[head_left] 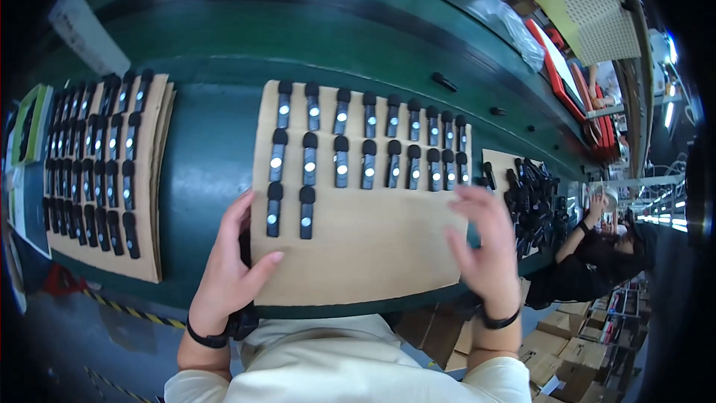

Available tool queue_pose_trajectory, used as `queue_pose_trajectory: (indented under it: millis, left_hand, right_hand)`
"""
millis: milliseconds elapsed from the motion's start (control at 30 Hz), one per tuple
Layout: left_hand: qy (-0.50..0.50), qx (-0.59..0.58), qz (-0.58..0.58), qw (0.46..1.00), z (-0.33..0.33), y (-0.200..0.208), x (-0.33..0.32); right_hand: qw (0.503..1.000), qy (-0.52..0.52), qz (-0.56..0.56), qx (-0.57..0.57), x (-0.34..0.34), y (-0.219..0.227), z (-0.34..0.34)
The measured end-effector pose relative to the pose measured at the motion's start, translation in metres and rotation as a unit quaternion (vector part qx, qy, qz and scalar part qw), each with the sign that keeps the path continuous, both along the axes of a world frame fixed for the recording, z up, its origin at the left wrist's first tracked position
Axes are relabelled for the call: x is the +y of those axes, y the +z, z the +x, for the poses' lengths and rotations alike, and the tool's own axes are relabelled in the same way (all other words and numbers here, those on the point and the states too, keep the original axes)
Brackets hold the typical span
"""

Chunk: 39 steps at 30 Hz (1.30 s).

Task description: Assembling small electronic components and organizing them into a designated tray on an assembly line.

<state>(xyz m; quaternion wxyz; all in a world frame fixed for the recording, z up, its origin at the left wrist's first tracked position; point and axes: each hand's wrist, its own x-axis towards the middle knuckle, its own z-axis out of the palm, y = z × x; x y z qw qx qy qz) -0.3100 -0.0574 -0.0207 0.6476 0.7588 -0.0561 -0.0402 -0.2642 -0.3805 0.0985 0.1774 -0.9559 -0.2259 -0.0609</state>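
We have a sheet of brown cardboard in front of us on the green table, with small black microphones standing out against it in rows. The two far rows hold nine each; the near row holds just two, both at the left end, and the rest of that near part is bare. Our left hand is at the sheet's left edge, thumb reaching over the cardboard below the near row and fingers curved along the side; we cannot tell whether they grip the edge. Our right hand is blurred over the sheet's right edge, its thumb and fingers apart with nothing visible between them, the fingertips near the right end of the second row. Just beyond that hand, a heap of loose microphones lies jumbled on the table, partly over another piece of cardboard. Well to our left sits a stack of cardboard sheets, its top one carrying four rows of microphones. We wear a dark band on each wrist. Farther right, a person in black reaches an arm toward the table.
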Motion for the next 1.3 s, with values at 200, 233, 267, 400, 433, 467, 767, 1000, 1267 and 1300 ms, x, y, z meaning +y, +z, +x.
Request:
queue_pose_trajectory:
  millis: [200, 233, 267, 400, 433, 467, 767, 1000, 1267, 1300]
  left_hand:
    - [0.018, 0.010, -0.025, 0.999, 0.002, 0.003, -0.007]
    - [0.020, 0.012, -0.024, 0.999, 0.002, 0.005, -0.007]
    - [0.023, 0.014, -0.022, 0.999, 0.002, 0.008, -0.007]
    - [0.082, -0.027, 0.039, 0.995, 0.002, 0.009, -0.007]
    - [0.111, -0.048, 0.071, 0.990, 0.002, 0.011, -0.008]
    - [0.118, -0.051, 0.072, 0.989, 0.003, 0.014, -0.008]
    - [0.169, -0.092, 0.064, 0.979, 0.016, 0.025, -0.006]
    - [0.170, -0.112, 0.059, 0.977, 0.019, 0.031, -0.004]
    - [0.183, -0.108, 0.083, 0.974, 0.007, 0.038, 0.007]
    - [0.174, -0.114, 0.077, 0.975, 0.005, 0.040, 0.007]
  right_hand:
    - [0.992, -0.129, -0.013, 0.007, -0.134, -0.027, 0.105]
    - [0.988, -0.149, -0.026, 0.014, -0.155, -0.036, 0.126]
    - [0.988, -0.145, -0.062, -0.003, -0.176, -0.047, 0.149]
    - [0.977, -0.144, -0.147, -0.053, -0.217, -0.085, 0.209]
    - [0.972, -0.146, -0.170, -0.070, -0.221, -0.091, 0.221]
    - [0.973, -0.140, -0.168, -0.074, -0.225, -0.096, 0.229]
    - [0.985, -0.095, -0.142, 0.021, -0.162, -0.089, 0.284]
    - [0.980, 0.068, -0.106, 0.151, -0.080, -0.069, 0.307]
    - [0.971, 0.049, -0.133, 0.192, -0.080, -0.053, 0.297]
    - [0.981, 0.034, -0.103, 0.162, -0.084, -0.044, 0.288]
